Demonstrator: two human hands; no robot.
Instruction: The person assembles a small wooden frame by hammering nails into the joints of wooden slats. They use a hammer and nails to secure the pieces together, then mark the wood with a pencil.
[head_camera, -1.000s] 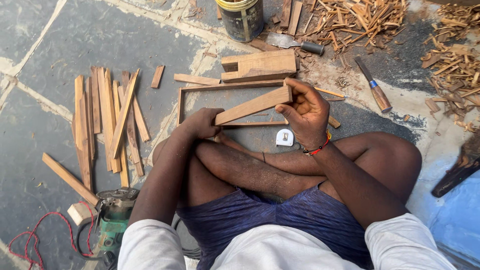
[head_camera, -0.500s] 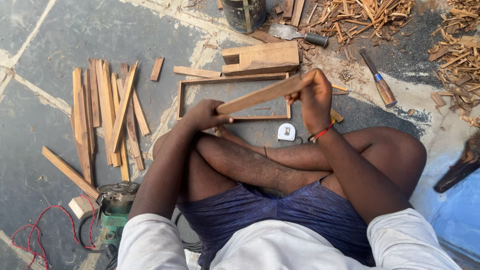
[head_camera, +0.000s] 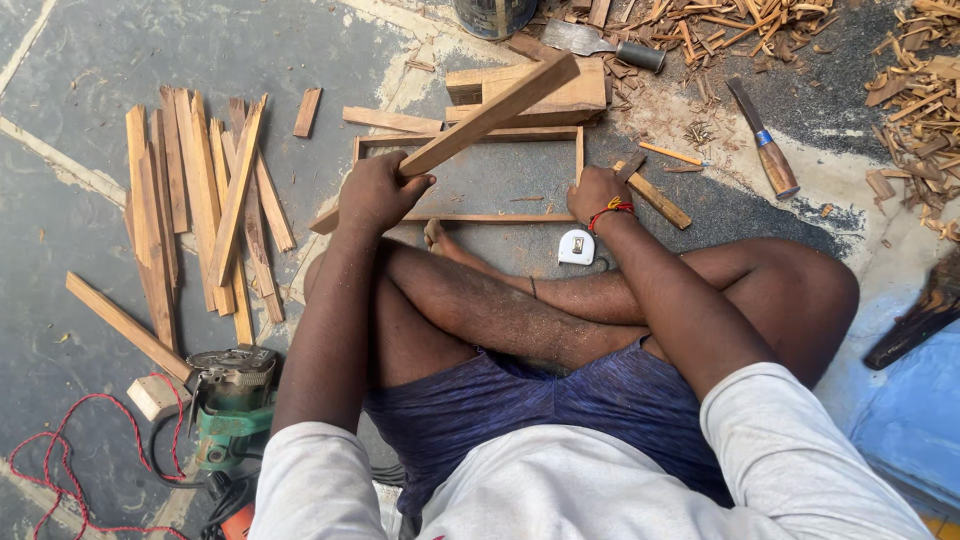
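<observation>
Wood everywhere on this stone floor, so going left to right: there's a red cord (head_camera: 60, 450) and a green power tool (head_camera: 232, 405) down by our left knee, then a loose spread of wooden slats (head_camera: 195, 200) lying flat. Next comes our left hand (head_camera: 378, 190), fingers curled tight around a long wooden strip (head_camera: 480, 120) near its lower third. The strip runs diagonally up and away to the right, upper end lifted over the stacked wood blocks (head_camera: 545, 88), lower end poking out below the fist. Under it sits the rectangular wooden frame (head_camera: 470, 150), flat on the floor. Our right hand (head_camera: 598, 190) rests on the frame's right corner, fingers bent down; we can't tell if it's gripping or just pressing. A small white tape measure (head_camera: 576, 246) lies just beside that wrist, and a chisel (head_camera: 765, 145) sits further right among shavings.

Risk-wise, we'd say the strip is held one-handed well off its middle, so the long free end could dip and knock the frame askew, or clip the right knuckles.
</observation>
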